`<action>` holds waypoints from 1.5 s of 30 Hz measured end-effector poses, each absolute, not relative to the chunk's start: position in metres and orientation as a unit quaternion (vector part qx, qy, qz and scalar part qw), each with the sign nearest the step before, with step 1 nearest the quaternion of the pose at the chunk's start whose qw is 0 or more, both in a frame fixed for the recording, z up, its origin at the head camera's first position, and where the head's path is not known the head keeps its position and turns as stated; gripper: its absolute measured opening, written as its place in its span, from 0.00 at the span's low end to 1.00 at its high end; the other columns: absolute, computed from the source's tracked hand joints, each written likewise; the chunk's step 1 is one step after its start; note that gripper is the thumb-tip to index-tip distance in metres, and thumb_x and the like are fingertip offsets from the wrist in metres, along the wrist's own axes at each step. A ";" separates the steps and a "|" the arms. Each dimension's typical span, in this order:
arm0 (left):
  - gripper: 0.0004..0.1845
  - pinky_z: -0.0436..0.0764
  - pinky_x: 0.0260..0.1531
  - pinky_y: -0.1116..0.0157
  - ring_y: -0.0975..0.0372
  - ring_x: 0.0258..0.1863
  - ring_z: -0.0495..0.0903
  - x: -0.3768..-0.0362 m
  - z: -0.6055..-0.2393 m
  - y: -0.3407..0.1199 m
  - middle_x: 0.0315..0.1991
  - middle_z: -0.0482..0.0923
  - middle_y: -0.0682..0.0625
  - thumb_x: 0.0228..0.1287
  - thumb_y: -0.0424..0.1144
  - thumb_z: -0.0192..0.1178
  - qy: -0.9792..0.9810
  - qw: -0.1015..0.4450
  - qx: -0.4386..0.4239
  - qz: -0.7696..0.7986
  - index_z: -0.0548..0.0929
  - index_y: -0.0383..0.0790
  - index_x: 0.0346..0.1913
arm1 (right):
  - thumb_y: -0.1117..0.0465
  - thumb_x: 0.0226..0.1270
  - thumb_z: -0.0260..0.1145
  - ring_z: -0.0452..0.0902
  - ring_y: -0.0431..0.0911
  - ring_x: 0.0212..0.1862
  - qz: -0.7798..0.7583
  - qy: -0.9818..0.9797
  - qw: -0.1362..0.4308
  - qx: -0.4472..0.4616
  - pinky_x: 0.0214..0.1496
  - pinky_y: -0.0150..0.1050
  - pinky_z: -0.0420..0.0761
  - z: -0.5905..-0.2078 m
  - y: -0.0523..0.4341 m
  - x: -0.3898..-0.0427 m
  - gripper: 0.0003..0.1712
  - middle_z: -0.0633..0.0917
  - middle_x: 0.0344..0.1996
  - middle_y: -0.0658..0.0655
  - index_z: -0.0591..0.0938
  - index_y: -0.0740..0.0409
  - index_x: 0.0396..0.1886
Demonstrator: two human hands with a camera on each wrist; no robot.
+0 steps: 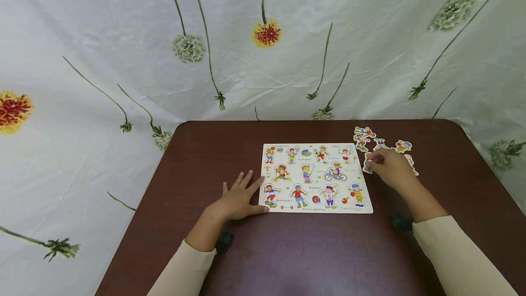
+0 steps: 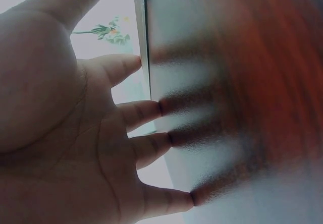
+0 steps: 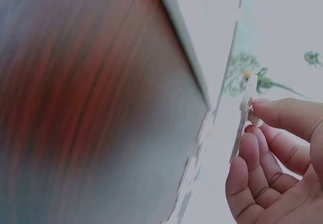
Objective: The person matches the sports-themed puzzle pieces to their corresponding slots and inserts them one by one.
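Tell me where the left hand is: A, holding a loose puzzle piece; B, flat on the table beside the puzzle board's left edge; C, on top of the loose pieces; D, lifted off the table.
B: the left hand lies flat, fingers spread, by the puzzle board.

From my head the light is even and bright, shadows faint under my arms, with wide-angle bending at the edges. My wrist views are soft: the dark reddish-brown wooden table [image 3: 75, 108] smears, streaked with pale glare.
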State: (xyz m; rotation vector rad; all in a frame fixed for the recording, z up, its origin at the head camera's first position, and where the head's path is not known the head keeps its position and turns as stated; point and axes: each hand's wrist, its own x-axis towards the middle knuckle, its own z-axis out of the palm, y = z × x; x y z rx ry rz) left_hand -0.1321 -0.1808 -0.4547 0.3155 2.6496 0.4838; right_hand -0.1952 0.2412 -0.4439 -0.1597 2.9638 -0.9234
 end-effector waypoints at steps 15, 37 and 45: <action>0.49 0.38 0.70 0.26 0.45 0.83 0.36 -0.134 -0.457 -0.183 0.84 0.39 0.43 0.62 0.66 0.64 0.955 0.212 0.114 0.175 0.54 0.60 0.81 | 0.63 0.70 0.67 0.80 0.51 0.40 -0.315 0.944 0.017 -0.095 0.39 0.41 0.75 -0.438 0.181 -0.190 0.09 0.86 0.38 0.61 0.85 0.63 0.44; 0.49 0.38 0.70 0.26 0.45 0.83 0.36 -0.133 -0.455 -0.181 0.84 0.39 0.43 0.62 0.65 0.65 0.954 0.215 0.113 0.175 0.54 0.59 0.81 | 0.63 0.68 0.70 0.78 0.47 0.40 -0.345 0.929 0.047 -0.125 0.45 0.42 0.78 -0.445 0.112 -0.188 0.05 0.82 0.37 0.57 0.84 0.59 0.40; 0.49 0.39 0.70 0.26 0.45 0.83 0.36 -0.132 -0.455 -0.181 0.84 0.39 0.43 0.63 0.65 0.64 0.954 0.215 0.115 0.174 0.54 0.59 0.81 | 0.64 0.65 0.71 0.76 0.45 0.36 -0.327 0.932 0.062 -0.143 0.41 0.39 0.75 -0.452 0.101 -0.191 0.04 0.81 0.34 0.54 0.82 0.57 0.35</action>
